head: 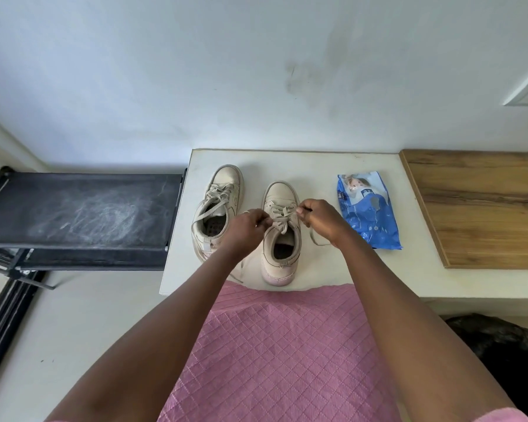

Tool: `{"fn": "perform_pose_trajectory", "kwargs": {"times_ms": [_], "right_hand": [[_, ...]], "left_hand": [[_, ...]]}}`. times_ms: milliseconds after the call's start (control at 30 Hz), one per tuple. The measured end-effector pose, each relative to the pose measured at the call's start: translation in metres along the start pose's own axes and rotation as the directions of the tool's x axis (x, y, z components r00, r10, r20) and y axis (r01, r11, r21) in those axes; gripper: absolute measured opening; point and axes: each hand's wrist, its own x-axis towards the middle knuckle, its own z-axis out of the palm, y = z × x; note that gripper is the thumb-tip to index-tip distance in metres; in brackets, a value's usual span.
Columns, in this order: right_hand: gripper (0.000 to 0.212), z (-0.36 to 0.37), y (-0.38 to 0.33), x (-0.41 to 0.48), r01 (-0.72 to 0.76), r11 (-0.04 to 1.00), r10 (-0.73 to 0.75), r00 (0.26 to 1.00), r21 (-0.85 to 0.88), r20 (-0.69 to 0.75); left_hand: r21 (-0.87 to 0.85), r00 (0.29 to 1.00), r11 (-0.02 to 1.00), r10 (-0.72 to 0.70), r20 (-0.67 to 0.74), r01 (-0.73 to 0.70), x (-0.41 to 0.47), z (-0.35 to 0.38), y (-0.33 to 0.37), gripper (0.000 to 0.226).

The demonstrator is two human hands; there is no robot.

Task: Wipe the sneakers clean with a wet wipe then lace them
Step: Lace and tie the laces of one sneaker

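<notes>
- Nearest: pink quilted garment (287, 345) across the bottom of the view. Both forearms reach forward over it to the white table (333, 269).
- Right sneaker (279, 257) stands upright near the table's front edge. Heel is toward the person, toe away, so its long axis runs straight out from the body.
- Both hands are over this shoe's lacing, about equally near it.
- Left hand (249, 222): on the left of the eyelets, fingers curled, thumb and fingertips pinching the lace (282, 216).
- Right hand (322, 219): on the right of the eyelets, fingers curled the same way, pinching another strand.
- The lace crossings lie between the two hands. One loose end trails onto the table to the right of the shoe, under the right wrist.
- Judgement: lacing of this shoe is the step in hand. The eyelets next to the ankle opening look unfilled. The next pull should go sideways, across the shoe's axis, one strand to each hand.
- Left sneaker (218, 208): just beside the right one and set a little farther back, toe also away. It is laced loosely and, as far as I can tell, untied.
- Blue pack of wipes (368, 208): flat on the table to the right, apart from the shoes, long axis roughly parallel to theirs.
- Writing: the pack has white lettering and a printed picture, too small to read. No brand readable on either sneaker.
- Farther out: wooden board (485, 205) on the right, black rack (80, 211) on the left, pale wall (256, 71) behind.
</notes>
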Motion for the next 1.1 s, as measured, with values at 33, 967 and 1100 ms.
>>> {"fn": "perform_pose_trajectory", "kwargs": {"times_ms": [33,967,1100], "right_hand": [[0.023,-0.002,0.0,-0.002,-0.027,0.994,0.022,0.999,0.105,0.042],[0.022,0.008,-0.014,-0.001,0.085,0.821,0.009,0.987,0.565,-0.162],[0.018,0.006,-0.023,-0.003,0.052,0.862,0.018,0.991,0.505,-0.134]], "left_hand": [[-0.019,1.0,1.0,-0.009,0.028,0.009,0.001,-0.001,-0.001,0.024],[-0.875,0.913,0.314,-0.297,0.279,0.369,0.015,0.007,0.028,0.007],[-0.832,0.886,0.346,-0.331,0.325,0.434,0.015,0.0,0.033,0.008]]}}
